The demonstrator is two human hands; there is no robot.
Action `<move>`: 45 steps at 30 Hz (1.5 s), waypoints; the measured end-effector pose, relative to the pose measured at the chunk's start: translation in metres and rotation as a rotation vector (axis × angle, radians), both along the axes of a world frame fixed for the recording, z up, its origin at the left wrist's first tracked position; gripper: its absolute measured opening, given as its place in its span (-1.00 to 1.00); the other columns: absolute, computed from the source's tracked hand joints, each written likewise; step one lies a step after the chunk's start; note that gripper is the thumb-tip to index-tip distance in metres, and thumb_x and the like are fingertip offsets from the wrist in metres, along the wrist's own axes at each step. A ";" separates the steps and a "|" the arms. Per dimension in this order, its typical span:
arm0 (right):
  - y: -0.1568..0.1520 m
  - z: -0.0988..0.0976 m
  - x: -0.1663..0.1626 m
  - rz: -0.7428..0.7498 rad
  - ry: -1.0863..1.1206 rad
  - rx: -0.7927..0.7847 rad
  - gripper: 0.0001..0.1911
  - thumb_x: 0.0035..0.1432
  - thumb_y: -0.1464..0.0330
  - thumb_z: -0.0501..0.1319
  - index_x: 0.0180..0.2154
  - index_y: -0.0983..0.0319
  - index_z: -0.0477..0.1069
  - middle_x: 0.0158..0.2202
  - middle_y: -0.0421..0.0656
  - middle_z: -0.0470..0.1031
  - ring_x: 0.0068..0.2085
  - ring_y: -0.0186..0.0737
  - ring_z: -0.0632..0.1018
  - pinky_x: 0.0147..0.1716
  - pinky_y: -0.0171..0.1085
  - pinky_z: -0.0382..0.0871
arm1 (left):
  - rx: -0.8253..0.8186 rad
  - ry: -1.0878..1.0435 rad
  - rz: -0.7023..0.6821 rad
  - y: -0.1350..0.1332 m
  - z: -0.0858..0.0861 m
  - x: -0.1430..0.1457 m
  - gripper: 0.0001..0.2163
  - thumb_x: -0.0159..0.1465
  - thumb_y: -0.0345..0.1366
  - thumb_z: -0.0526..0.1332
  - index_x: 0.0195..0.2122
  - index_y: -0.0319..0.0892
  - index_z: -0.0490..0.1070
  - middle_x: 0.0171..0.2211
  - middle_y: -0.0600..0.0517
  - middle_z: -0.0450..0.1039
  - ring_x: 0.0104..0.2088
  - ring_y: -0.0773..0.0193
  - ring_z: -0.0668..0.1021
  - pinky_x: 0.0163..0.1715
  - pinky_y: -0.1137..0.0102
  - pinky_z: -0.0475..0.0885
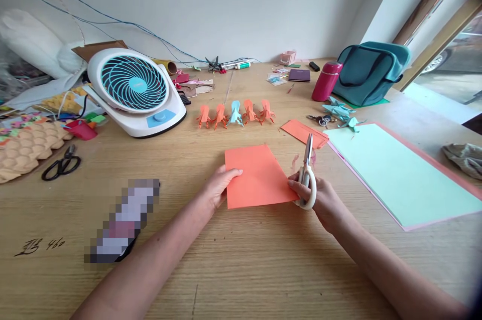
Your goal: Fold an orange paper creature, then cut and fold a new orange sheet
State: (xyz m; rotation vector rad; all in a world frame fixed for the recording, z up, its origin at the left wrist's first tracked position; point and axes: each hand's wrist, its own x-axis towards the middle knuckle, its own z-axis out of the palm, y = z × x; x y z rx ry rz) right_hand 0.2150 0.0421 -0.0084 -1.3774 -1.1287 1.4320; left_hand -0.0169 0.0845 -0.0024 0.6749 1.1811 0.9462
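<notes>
left hand [218, 187] is pinning the flat orange paper sheet [258, 177] by its left edge on the wooden table [241, 260] | right hand [320, 199] is gripping white-handled scissors [308, 174] shut-fisted, blades closed, touching the sheet's right edge

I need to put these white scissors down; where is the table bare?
The table is bare on the near side of the orange sheet, and between it and the black scissors. Crowded: around the fan and by the green sheet.
</notes>
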 end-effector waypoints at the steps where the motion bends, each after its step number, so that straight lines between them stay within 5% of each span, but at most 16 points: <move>1: 0.000 0.000 0.000 -0.006 -0.005 0.014 -0.66 0.00 0.11 0.34 -0.39 0.23 0.35 -0.55 -0.30 0.26 -0.51 -0.37 0.27 -0.53 -0.32 0.10 | -0.022 0.011 0.011 0.000 0.000 0.000 -0.80 0.04 -0.46 0.30 -0.26 -0.22 0.48 -0.38 -0.04 0.59 -0.46 0.24 0.59 -0.42 0.39 0.46; 12: -0.002 0.003 0.004 0.177 -0.015 -0.075 -0.62 -0.03 0.14 0.38 -0.25 0.23 0.41 -0.51 -0.29 0.31 -0.51 -0.36 0.33 -0.53 -0.33 0.15 | -0.084 -0.024 0.019 0.003 -0.001 -0.001 -0.78 0.05 -0.46 0.31 -0.23 -0.22 0.47 -0.38 -0.05 0.58 -0.44 0.23 0.59 -0.43 0.39 0.47; 17: 0.000 -0.002 0.006 0.109 0.031 -0.046 -0.64 -0.01 0.16 0.38 -0.23 0.23 0.42 -0.48 -0.27 0.34 -0.48 -0.35 0.36 -0.53 -0.33 0.18 | -0.129 -0.158 -0.015 0.000 0.000 0.000 -0.82 0.09 -0.41 0.33 -0.26 -0.25 0.49 -0.36 -0.09 0.57 -0.38 0.23 0.59 -0.42 0.41 0.49; 20: 0.002 -0.005 0.007 0.006 0.055 -0.028 -0.62 -0.05 0.18 0.40 -0.24 0.25 0.43 -0.47 -0.26 0.34 -0.47 -0.34 0.36 -0.50 -0.31 0.23 | -0.149 -0.268 -0.022 -0.007 0.004 0.007 -0.82 0.11 -0.39 0.33 -0.24 -0.25 0.48 -0.32 -0.05 0.53 -0.45 0.37 0.53 -0.60 0.55 0.36; 24: 0.003 -0.004 0.006 -0.085 0.093 0.017 -0.62 -0.04 0.19 0.40 -0.23 0.25 0.42 -0.47 -0.25 0.35 -0.45 -0.33 0.37 -0.48 -0.32 0.24 | -0.001 -0.389 -0.087 -0.023 0.009 0.020 -0.76 0.12 -0.22 0.39 -0.24 -0.17 0.43 -0.33 0.07 0.43 -0.51 0.48 0.42 -0.69 0.61 0.18; 28: 0.000 -0.005 0.001 -0.110 0.143 0.015 -0.61 -0.04 0.19 0.40 -0.20 0.23 0.41 -0.43 -0.25 0.36 -0.43 -0.33 0.38 -0.46 -0.31 0.25 | 0.046 -0.309 -0.208 -0.039 0.002 0.032 -0.71 0.12 -0.15 0.40 -0.26 -0.20 0.42 -0.36 0.05 0.38 -0.49 0.48 0.38 -0.66 0.62 0.18; 36: -0.013 0.000 -0.016 0.050 0.030 0.011 -0.57 -0.04 0.10 0.38 -0.21 0.22 0.40 -0.52 -0.30 0.30 -0.49 -0.33 0.32 -0.52 -0.32 0.13 | -0.017 -0.436 -0.164 -0.047 -0.017 0.042 -0.64 0.25 -0.01 0.23 -0.10 -0.19 0.45 -0.41 0.07 0.38 -0.62 0.53 0.27 -0.73 0.61 0.09; 42: -0.013 0.004 -0.009 0.042 -0.064 0.183 -0.59 0.22 0.00 0.15 -0.16 0.20 0.41 -0.35 -0.17 0.44 -0.36 -0.26 0.43 -0.37 -0.26 0.24 | -0.049 -0.476 -0.019 -0.039 -0.012 0.039 -0.70 0.38 -0.11 0.06 -0.08 -0.21 0.43 -0.22 -0.08 0.51 -0.40 0.32 0.53 -0.55 0.47 0.41; 45: -0.015 0.004 -0.008 0.092 0.108 0.190 -0.57 0.31 0.01 0.02 -0.14 0.20 0.41 -0.29 -0.15 0.46 -0.39 -0.30 0.45 -0.41 -0.29 0.23 | -0.081 -0.529 0.062 -0.031 -0.005 0.034 -0.68 0.41 -0.13 0.00 -0.05 -0.23 0.40 -0.14 -0.12 0.51 -0.29 0.24 0.58 -0.38 0.37 0.50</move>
